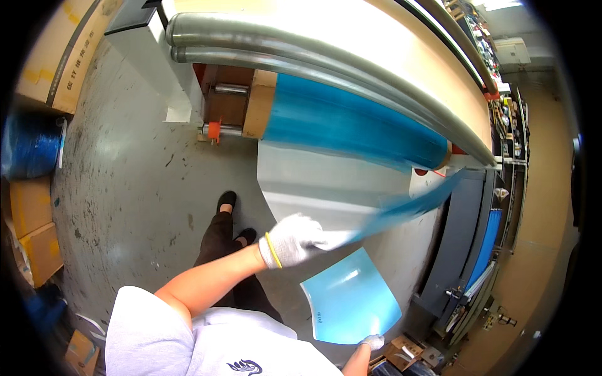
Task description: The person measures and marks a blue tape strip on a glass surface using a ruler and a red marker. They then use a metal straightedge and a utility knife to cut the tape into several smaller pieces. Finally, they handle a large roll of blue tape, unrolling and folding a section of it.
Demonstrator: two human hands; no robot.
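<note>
My left hand [295,241], in a whitish knit glove with a yellow cuff, is closed on one end of a blue film strip [411,210]. Blurred by motion, the strip stretches from my fingers toward the machine's right end. Low in the view, my right hand [372,341], also gloved, grips the bottom edge of a glossy light-blue sheet [354,294]. Slightly curved, this sheet has small handwritten marks near its left edge. Beyond my hands, a blue film roll [351,119] sits on a cardboard core, with a pale translucent sheet [313,178] hanging below it.
Long metal rollers [313,57] span the machine above the film roll, with a white support leg [157,69] at left. Cardboard boxes [37,250] and a blue wrapped roll [31,147] line the left side. A dark grey cabinet [454,238] and shelving stand at right.
</note>
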